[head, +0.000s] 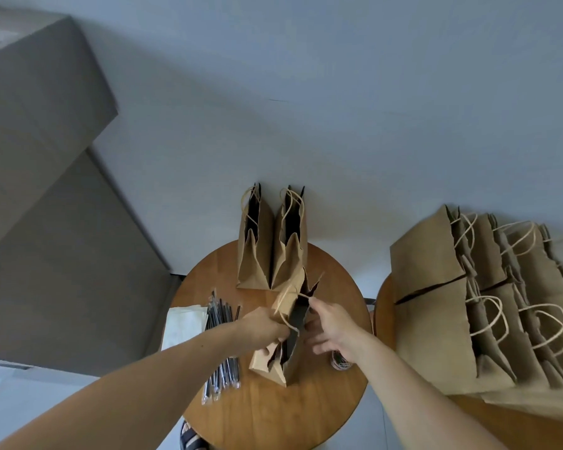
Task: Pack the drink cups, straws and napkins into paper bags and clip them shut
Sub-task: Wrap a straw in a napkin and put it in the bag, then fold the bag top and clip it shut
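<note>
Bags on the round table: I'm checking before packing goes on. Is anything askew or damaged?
Only the bag gripped by the left hand and right hand is tilted, its mouth pulled open. The two bags behind it stand upright. No tear or spill shows.

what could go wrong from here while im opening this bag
1. The left hand and right hand pull the tilted paper bag open at its rim. A hard tug might tear the paper or a handle.
2. The straws lie under the left forearm, and the napkins sit at the edge of the table. A sweep of the arm could knock them off.
3. The two standing bags are close behind. A push could topple them.
</note>
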Demonstrator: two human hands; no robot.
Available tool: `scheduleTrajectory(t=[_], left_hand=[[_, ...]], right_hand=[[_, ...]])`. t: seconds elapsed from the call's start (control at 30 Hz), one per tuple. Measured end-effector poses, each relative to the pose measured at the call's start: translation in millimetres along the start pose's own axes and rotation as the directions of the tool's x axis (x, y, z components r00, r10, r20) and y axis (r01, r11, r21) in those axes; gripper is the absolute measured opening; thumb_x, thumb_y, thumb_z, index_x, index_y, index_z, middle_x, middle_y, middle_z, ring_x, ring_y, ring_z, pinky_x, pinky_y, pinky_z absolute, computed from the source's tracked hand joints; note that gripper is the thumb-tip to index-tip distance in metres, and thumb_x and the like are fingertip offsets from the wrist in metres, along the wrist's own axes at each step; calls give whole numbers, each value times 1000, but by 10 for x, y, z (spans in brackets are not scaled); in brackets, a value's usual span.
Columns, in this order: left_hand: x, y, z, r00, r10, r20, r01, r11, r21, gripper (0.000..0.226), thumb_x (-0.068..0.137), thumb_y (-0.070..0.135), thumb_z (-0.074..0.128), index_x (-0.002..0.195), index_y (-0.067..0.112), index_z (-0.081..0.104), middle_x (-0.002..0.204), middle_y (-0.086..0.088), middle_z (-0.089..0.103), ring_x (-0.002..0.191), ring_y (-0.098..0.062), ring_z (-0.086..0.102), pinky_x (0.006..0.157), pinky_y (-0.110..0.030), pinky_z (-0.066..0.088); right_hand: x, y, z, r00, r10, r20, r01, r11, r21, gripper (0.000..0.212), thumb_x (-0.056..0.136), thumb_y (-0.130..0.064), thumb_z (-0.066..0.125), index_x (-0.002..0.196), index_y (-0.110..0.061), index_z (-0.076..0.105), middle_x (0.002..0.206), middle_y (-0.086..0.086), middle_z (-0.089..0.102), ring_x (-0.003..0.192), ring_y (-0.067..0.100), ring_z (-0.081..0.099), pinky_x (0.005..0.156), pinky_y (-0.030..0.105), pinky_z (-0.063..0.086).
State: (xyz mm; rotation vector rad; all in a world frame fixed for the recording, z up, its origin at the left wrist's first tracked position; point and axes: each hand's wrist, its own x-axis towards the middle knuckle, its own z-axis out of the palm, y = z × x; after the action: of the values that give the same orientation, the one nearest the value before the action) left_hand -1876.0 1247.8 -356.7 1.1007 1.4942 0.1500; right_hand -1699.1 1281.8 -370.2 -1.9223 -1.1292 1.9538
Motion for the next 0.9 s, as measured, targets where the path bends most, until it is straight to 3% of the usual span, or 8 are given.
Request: scheduleTrajectory(t=[0.1, 0.17, 0.33, 0.43, 0.57, 0.63, 0.73, 0.9], left_hand=[[9, -124, 96, 991, 10, 132, -23, 995, 100, 67, 76, 18, 71, 137, 26, 44, 122, -12, 61, 102, -24, 62, 86, -34, 55], [23, -168, 204, 998, 13, 64, -26, 979, 203, 74, 73, 32, 76, 137, 29, 41, 119, -3, 60, 105, -21, 61, 87, -31, 55], [127, -79, 374, 927, 41, -373, 119, 910, 397, 23, 89, 44, 56, 88, 21, 54, 80, 2, 58, 82, -23, 66, 68, -31, 54], [169, -49, 339, 936, 67, -346, 91, 902, 423, 26, 94, 31, 50, 70, 22, 47, 72, 1, 56, 76, -25, 66, 62, -29, 50], [215, -13, 192, 960, 108, -257, 22, 889, 457, 27, 95, 26, 46, 69, 22, 51, 72, -1, 58, 66, -20, 59, 53, -27, 46], [238, 12, 102, 966, 118, -232, 10, 873, 487, 24, 95, 27, 47, 80, 15, 61, 82, -6, 65, 76, -23, 64, 65, -33, 54], [282, 42, -20, 967, 156, -203, -24, 845, 534, 24, 96, 27, 48, 78, 18, 59, 82, -5, 65, 79, -24, 64, 73, -37, 54], [369, 86, -88, 932, 176, -317, 45, 812, 582, 25, 94, 32, 51, 69, 25, 52, 71, 1, 59, 70, -21, 61, 63, -34, 51]], right_hand=[[54, 78, 41, 998, -59, 4, 59, 994, 93, 37, 100, -40, 42, 123, -16, 60, 107, 13, 69, 90, 31, 70, 66, 37, 58], [69, 97, 69, 997, -80, 3, 79, 989, 126, 30, 99, -32, 42, 114, -16, 63, 101, 12, 71, 88, 30, 71, 64, 35, 58], [137, 147, 47, 977, -213, 11, 213, 969, -127, 30, 97, -24, 44, 125, -23, 57, 109, -4, 66, 92, 17, 67, 69, 31, 59], [196, 175, -76, 862, -501, -77, 366, 719, -591, 38, 94, -27, 57, 132, -23, 55, 124, -6, 62, 106, 12, 60, 84, 21, 50], [258, 102, -253, 480, -877, -29, 389, 243, -889, 51, 79, -21, 77, 125, -18, 56, 124, 2, 57, 115, 22, 54, 95, 30, 47], [322, 29, -368, 460, -883, 86, 396, 117, -911, 57, 76, -20, 79, 128, -19, 57, 131, 4, 55, 125, 26, 49, 103, 38, 44], [440, -37, -478, 547, -806, 228, 343, -33, -939, 34, 84, -29, 74, 117, -21, 68, 128, -1, 61, 129, 24, 46, 108, 43, 37], [522, -49, -505, 501, -839, 211, 348, -28, -937, 14, 89, -37, 68, 91, -24, 75, 88, -6, 72, 91, 19, 62, 90, 38, 43]])
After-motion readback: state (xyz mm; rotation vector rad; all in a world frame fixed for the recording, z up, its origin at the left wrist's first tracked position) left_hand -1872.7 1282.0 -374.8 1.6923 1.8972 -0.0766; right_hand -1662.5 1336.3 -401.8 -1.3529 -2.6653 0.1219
